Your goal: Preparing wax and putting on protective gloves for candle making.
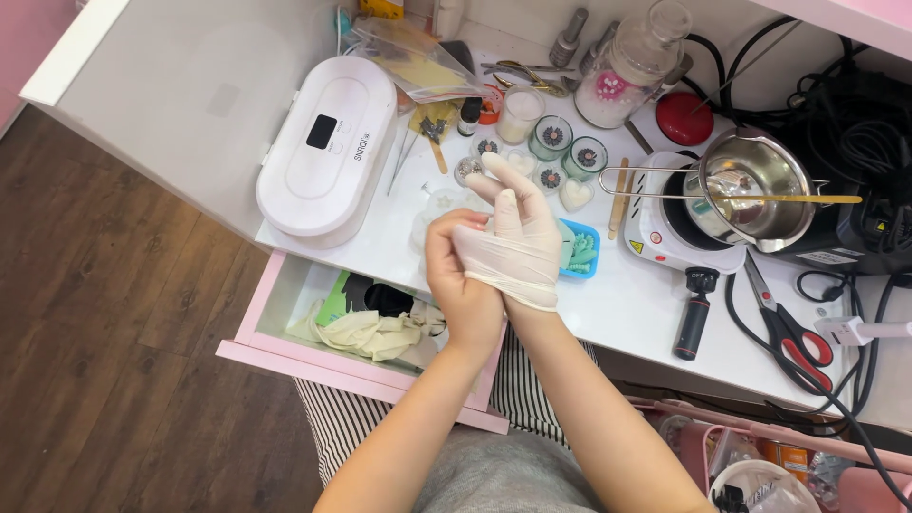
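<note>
While the person sits close to the white table (617, 304), the left hand (461, 285) pinches the cuff of a thin white glove (518, 252) and draws it down over the right hand (521, 228). That hand stands upright with the fingers spread, probably so the glove slides on easily. Below the hands, the pink drawer (285, 351) is open, with more gloves (366, 332) inside, near to reach. Just behind lies a small blue tray (581, 252). Farther left is a white lidded box (328, 142); farther right, a steel pot (750, 185) sits on a small hot plate (665, 233).
</note>
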